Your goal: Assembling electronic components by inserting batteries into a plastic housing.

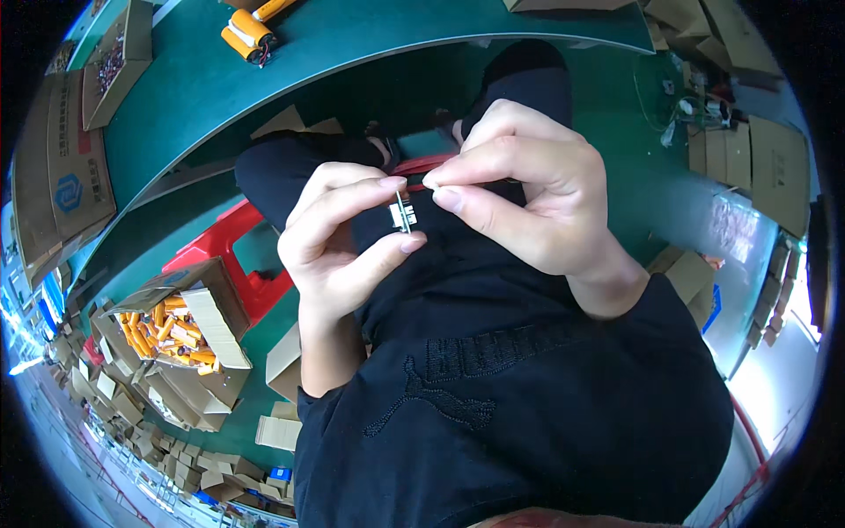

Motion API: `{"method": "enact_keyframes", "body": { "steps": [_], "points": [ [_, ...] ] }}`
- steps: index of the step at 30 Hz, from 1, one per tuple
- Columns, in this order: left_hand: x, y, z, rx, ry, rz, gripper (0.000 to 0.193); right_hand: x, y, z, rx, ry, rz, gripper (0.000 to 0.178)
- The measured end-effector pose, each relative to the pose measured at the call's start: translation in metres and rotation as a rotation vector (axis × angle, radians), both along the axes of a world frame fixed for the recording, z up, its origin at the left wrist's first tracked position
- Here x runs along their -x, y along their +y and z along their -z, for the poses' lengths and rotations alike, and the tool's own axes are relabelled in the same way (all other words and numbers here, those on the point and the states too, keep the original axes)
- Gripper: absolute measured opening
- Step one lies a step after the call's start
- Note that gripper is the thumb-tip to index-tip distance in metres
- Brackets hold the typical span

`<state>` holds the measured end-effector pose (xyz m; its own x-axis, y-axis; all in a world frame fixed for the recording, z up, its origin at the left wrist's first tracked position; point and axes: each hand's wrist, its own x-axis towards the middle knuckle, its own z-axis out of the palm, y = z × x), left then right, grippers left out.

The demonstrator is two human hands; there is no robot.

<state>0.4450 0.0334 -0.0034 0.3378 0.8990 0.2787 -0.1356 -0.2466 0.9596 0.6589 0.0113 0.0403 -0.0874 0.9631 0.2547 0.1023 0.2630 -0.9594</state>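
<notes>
Between the thumb and fingertips of my left hand (333, 231) is a small circuit board (404, 214), held by its opposite edges. It stands nearly edge-on, with pale, block-like parts on its sides. Close by on the right, my right hand (547, 195) is closed in a pinch, thumb against forefinger. Whatever its fingertips hold, if anything, is too small to make out. The fingertips are apart from the board. Both hands are raised over my lap, short of the green table's edge.
Orange battery packs (246, 37) with wires lie on the green table (352, 31). A cardboard box of small parts (132, 53) sits at its left. Below stand a red stool (224, 255) and an open carton (231, 339) of orange packs. More cartons (779, 176) are stacked at right.
</notes>
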Motion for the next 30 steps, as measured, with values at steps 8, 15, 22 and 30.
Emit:
{"method": "enact_keyframes", "body": {
  "steps": [8,15,22,30],
  "points": [
    [0.004,0.0,-0.004,-0.064,0.087,0.008,0.049,-0.004,0.001,-0.007,-0.204,-0.344,0.023,0.018],
    [0.007,0.0,0.008,-0.07,0.014,0.045,0.05,0.003,0.003,-0.007,-0.281,-0.352,0.025,0.015],
    [0.005,0.001,0.011,-0.098,-0.003,0.063,0.049,0.001,0.001,-0.006,-0.284,-0.334,0.024,0.015],
    [0.006,-0.001,0.01,-0.101,0.028,0.073,0.049,-0.002,0.0,-0.007,-0.275,-0.345,0.002,0.015]
  ]
}}
